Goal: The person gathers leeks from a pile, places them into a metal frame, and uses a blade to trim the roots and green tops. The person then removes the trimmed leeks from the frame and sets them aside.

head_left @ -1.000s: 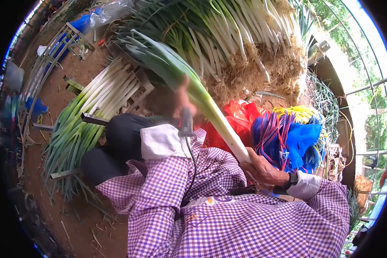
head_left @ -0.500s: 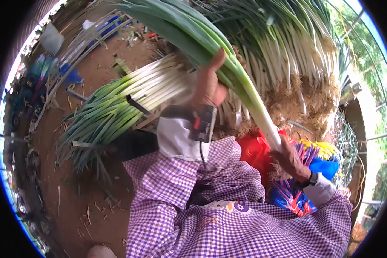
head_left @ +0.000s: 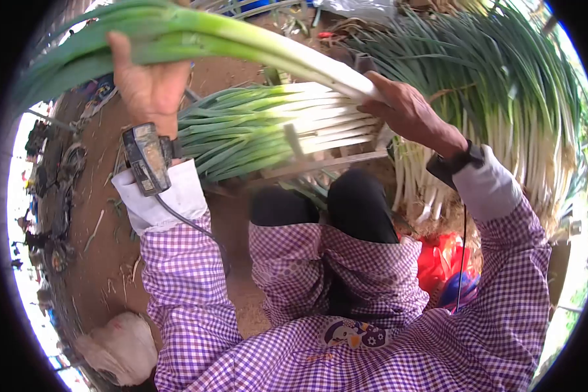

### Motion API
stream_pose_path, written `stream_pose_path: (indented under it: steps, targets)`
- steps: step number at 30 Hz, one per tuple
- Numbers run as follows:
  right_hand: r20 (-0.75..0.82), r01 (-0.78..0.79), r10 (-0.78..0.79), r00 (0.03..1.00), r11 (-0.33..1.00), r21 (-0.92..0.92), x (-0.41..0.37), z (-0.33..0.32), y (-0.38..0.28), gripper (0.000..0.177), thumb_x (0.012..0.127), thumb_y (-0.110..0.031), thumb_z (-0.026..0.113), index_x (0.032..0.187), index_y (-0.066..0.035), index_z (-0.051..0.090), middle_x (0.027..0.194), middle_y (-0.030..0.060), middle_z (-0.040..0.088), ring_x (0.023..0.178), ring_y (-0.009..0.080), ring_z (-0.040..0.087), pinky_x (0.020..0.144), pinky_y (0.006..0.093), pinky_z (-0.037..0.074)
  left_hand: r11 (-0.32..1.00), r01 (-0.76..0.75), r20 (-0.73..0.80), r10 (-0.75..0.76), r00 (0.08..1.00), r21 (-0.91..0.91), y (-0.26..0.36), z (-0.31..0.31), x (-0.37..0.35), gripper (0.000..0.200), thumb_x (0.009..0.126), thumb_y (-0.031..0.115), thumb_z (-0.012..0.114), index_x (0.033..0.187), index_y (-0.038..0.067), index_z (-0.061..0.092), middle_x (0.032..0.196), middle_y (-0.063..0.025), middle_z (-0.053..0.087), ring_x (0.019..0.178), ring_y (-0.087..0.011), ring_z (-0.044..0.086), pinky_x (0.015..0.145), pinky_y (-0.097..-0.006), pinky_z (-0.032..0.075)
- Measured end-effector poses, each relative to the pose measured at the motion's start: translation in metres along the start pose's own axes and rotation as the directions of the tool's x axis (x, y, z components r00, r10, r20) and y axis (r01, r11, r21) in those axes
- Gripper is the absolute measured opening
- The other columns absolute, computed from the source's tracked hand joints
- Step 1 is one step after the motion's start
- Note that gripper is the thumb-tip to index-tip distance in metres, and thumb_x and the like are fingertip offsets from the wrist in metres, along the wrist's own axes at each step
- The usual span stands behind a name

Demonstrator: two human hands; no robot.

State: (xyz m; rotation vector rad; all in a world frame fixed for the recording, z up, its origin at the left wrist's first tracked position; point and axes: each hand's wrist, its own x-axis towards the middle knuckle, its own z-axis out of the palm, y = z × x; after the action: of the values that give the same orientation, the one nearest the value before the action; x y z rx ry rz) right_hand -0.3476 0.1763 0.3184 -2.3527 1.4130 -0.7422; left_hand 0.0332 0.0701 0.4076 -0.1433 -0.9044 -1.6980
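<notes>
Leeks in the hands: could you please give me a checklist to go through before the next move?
1. Right hand closed round the white end of the held leeks: ok.
2. Left hand closed round the leaves: cannot tell; its fingers are hidden behind them.
3. White ends pointing the same way as those of the lower bundle: ok, both to the right.
4. Held leaf tips sharp in view: not ok, blurred at the picture's edge.
5. Cable away from the held leeks: ok.
</notes>
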Motion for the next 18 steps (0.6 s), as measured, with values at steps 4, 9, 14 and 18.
stream_pose_path:
  steps: [4,9,14,18]
  targets:
    - [0.009,0.166,-0.167,0.986,0.986,0.019,0.053,0.071,0.047,0.032,0.095,-0.027,0.069,0.116,-0.005,0.059,0.093,0.0225,0.07,0.094,0.0458,0.067,0.078,0.0525,0.05,0.963,-0.221,-0.201,0.25,0.947,0.155,0.012,-0.09,-0.052,0.076,0.086,0.038,0.083,0.145,0.003,0.051,0.147,-0.0187,0.056,0.139,-0.037,0.049,0.117,-0.0571,0.04]
    - [0.332,0.044,0.001,0.943,0.991,-0.128,0.057,0.134,0.1,0.032,0.091,-0.024,0.071,0.117,-0.008,0.061,0.094,0.0214,0.071,0.09,0.0445,0.068,0.075,0.0532,0.051,0.971,-0.228,-0.6,0.223,0.768,0.069,-0.053,-0.193,-0.167,0.064,0.091,0.041,0.077,0.14,0.006,0.057,0.143,-0.013,0.061,0.134,-0.0339,0.054,0.118,-0.0564,0.038]
    - [0.517,-0.018,0.159,0.841,0.963,-0.267,0.043,0.166,0.147,0.035,0.089,-0.022,0.072,0.12,-0.008,0.061,0.092,0.0223,0.071,0.09,0.0428,0.069,0.075,0.0536,0.051,0.971,-0.218,-0.85,0.035,0.526,-0.095,-0.127,-0.235,-0.225,0.062,0.092,0.041,0.076,0.14,0.005,0.057,0.14,-0.0136,0.063,0.13,-0.0352,0.057,0.114,-0.0579,0.042]
    - [0.532,-0.02,0.191,0.825,0.951,-0.31,0.033,0.181,0.169,0.032,0.09,-0.021,0.071,0.117,-0.008,0.06,0.093,0.0207,0.072,0.091,0.0423,0.069,0.076,0.0534,0.052,0.973,-0.218,-0.897,0.028,0.441,-0.077,-0.153,-0.246,-0.233,0.061,0.093,0.037,0.075,0.141,0.005,0.055,0.143,-0.014,0.059,0.131,-0.0355,0.056,0.116,-0.0588,0.04]
